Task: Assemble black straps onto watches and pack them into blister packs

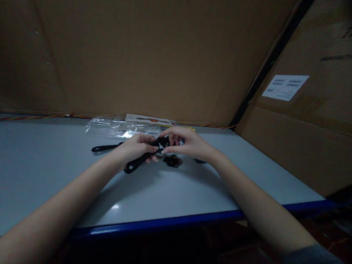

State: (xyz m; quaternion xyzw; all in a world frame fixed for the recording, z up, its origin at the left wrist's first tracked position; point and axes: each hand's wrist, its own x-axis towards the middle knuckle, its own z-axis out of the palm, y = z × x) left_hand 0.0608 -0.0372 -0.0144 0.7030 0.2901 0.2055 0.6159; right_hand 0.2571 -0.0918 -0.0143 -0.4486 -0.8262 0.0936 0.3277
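My left hand (137, 147) is closed around a black-handled tool (136, 163), whose rounded handle end has a light hole and points toward the near left. At its other end, my right hand (185, 141) pinches the dark head between thumb and fingers. The fingers partly cover that head, so the tool's exact kind is hidden. Just below both hands sits a small dark, shiny piece (172, 161); whether it touches the tool I cannot tell. A second black handle (106, 147) lies on the table behind my left wrist.
Clear plastic packaging (115, 126) and a printed card (151, 119) lie at the back of the grey table (46, 169). Cardboard walls (143, 50) rise behind and on the right, one bearing a white label (286, 87). A blue edge (170, 222) runs along the front.
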